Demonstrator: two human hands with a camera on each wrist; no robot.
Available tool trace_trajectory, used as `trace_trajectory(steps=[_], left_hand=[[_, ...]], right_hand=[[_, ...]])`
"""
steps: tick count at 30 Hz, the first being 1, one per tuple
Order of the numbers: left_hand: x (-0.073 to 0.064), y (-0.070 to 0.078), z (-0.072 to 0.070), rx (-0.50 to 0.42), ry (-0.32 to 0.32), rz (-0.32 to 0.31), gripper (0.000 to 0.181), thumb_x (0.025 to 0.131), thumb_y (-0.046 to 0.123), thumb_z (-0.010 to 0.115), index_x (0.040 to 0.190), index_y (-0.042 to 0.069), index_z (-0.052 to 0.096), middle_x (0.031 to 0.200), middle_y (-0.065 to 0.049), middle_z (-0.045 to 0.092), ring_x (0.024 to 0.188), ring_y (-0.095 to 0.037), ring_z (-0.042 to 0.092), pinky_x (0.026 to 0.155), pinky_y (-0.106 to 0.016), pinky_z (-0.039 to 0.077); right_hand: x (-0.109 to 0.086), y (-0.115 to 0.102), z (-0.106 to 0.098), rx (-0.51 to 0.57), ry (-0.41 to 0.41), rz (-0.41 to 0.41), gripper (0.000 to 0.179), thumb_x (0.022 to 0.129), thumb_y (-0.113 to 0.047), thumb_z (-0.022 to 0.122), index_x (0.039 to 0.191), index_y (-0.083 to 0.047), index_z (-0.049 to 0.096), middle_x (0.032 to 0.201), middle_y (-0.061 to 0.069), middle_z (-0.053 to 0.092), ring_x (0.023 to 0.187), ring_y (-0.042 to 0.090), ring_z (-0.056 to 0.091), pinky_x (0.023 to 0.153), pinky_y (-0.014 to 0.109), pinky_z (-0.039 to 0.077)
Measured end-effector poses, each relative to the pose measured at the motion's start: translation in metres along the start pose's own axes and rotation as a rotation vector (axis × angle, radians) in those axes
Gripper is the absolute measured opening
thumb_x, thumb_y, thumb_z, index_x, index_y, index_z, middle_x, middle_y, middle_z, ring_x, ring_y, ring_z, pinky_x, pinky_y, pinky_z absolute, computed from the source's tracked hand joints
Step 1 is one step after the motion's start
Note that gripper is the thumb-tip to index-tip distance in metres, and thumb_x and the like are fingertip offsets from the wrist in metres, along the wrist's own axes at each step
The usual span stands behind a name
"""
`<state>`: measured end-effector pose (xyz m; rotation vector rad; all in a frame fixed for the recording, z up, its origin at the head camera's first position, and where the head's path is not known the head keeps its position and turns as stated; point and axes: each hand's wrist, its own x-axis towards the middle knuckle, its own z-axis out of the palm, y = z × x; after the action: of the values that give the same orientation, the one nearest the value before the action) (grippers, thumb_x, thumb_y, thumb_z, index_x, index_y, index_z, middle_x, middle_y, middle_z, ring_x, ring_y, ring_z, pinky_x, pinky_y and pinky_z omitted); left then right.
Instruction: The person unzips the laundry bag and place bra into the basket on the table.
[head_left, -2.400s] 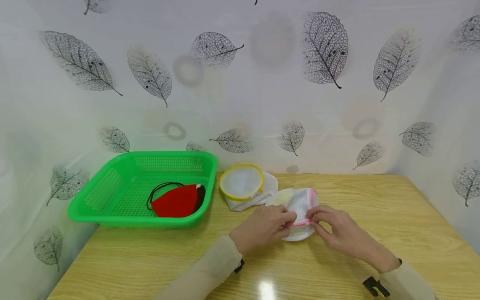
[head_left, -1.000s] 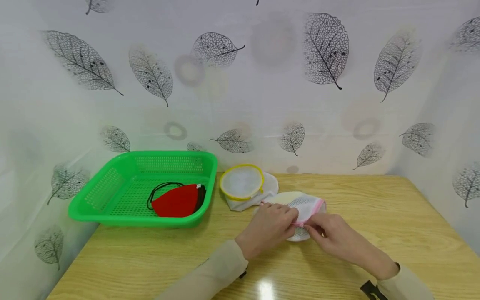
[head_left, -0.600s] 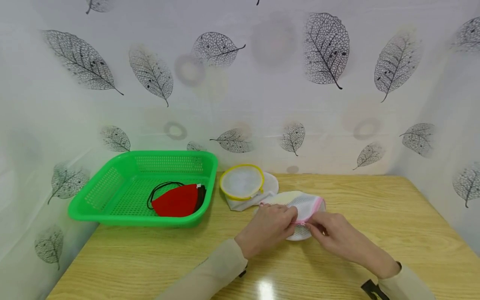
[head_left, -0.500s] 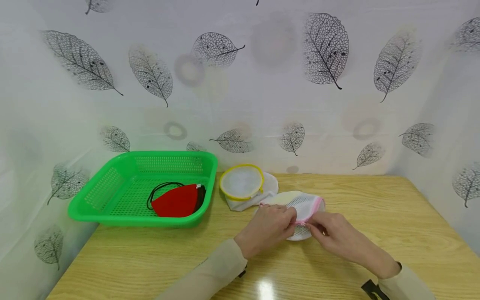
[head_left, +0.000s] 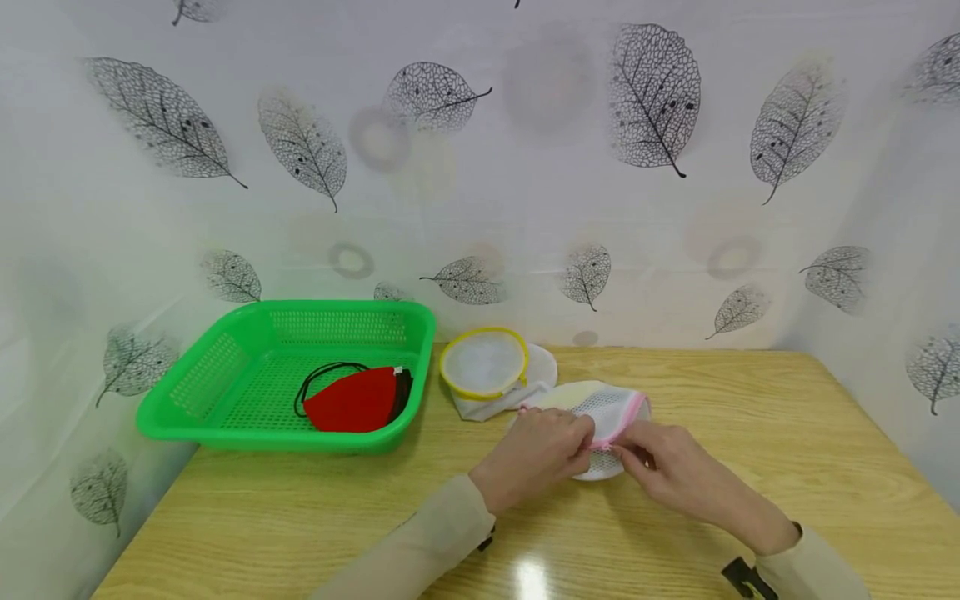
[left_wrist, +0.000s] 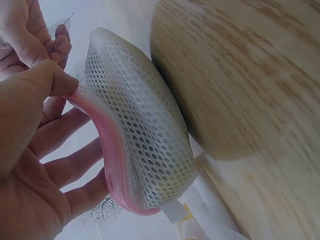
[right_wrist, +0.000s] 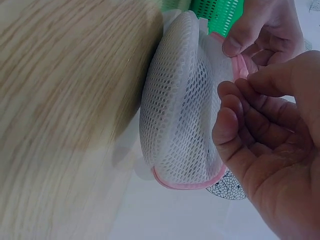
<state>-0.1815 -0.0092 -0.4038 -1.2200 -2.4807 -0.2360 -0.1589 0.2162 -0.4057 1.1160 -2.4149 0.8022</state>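
A white mesh laundry bag with a pink zipper sits on the table in front of me, its honeycomb mesh bulging. My left hand pinches the zipper edge between thumb and forefinger, the other fingers spread behind it in the left wrist view. Close beside it, my right hand pinches at the same pink zipper, thumb against curled fingers. Its fingertips hide whatever small part they grip. A pale yellowish patch shows through the mesh at the far side of the bag.
Left on the wooden table stands a green plastic basket holding a red cloth item with black cord. Behind the laundry bag lies a white mesh piece with a yellow rim, partly over white fabric. A leaf-print curtain hangs behind.
Since the oldest frame, the laundry bag has turned and shifted slightly right, and both hands have come closer together along the zipper. Over the last second almost nothing has moved.
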Motion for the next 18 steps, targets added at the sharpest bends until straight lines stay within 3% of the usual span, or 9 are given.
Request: trace_trajectory(steps=[18], left_hand=[[-0.0001,-0.0011,0.0,-0.005,-0.032,0.004,0.013,0.091,0.024,0.071,0.085,0.02,0.06,0.072,0.013,0.06,0.063,0.0,0.045,0.057,-0.014,0.03]], right_hand=[[-0.0008,0.0032,-0.0058,-0.037,0.014,0.012,0.026,0.082,0.008,0.075,0.086,-0.017,0.067,0.071,-0.019,0.048,0.065,-0.011,0.039,0.055,0.007,0.034]])
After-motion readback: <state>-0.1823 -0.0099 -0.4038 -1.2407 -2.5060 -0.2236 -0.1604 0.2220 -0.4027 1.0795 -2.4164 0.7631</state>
